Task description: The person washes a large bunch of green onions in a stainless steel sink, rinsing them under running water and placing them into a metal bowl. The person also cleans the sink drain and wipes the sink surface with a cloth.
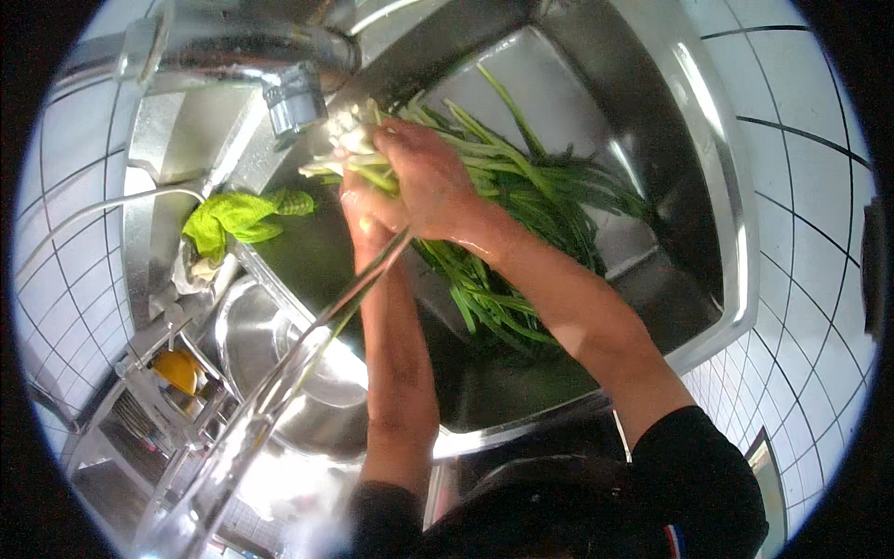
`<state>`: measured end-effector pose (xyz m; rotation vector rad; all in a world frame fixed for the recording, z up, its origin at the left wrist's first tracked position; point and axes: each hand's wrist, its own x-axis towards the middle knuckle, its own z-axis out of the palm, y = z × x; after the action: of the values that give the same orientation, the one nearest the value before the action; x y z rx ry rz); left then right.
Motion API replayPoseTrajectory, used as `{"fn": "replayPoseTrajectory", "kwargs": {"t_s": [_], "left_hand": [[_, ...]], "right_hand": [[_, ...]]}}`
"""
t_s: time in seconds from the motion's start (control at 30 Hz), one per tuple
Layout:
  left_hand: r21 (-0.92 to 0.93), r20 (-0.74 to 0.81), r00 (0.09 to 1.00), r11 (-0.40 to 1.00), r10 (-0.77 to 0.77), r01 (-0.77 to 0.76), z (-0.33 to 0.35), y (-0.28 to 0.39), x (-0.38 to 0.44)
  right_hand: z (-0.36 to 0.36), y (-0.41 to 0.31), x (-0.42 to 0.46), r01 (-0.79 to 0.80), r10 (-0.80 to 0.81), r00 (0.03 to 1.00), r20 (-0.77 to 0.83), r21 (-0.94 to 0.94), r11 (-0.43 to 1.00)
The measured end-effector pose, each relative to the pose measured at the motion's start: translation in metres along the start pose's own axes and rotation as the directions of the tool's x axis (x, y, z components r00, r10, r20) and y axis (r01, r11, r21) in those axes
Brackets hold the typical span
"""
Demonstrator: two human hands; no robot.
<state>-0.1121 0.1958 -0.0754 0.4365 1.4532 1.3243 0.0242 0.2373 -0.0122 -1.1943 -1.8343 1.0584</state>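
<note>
Over a stainless steel sink [733,279], both of my hands are at the white root end of a large bunch of green onions [552,189]. My right hand [436,175] lies over the stalks with its fingers closed round them. My left hand [370,202] is underneath and to the left, wrapped round the lower stalks; part of it is hidden behind the right. The long green leaves spread to the right and down into the basin. A stream of water [335,307] passes across the view close by my hands, which look wet.
A metal tap [297,101] juts out just left of the white ends. A bright green cloth [230,216] lies on the sink's left ledge. Below it stands a round metal bowl [258,335]. A rack with a yellow item [177,370] is at lower left. White tiles surround the sink.
</note>
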Motion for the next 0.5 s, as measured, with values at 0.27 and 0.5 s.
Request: {"fn": "replayPoseTrajectory", "kwargs": {"t_s": [0.27, 0.5], "left_hand": [[-0.325, -0.076, 0.986, 0.938, -0.150, 0.117, 0.054, 0.095, -0.026], [-0.295, 0.040, 0.994, 0.949, -0.101, 0.109, 0.026, 0.061, -0.034]], "right_hand": [[0.018, -0.020, 0.024, 0.046, -0.043, 0.953, -0.300, 0.004, 0.999], [0.026, -0.013, 0.041, -0.096, 0.127, 0.951, -0.283, 0.120, 0.988]]}}
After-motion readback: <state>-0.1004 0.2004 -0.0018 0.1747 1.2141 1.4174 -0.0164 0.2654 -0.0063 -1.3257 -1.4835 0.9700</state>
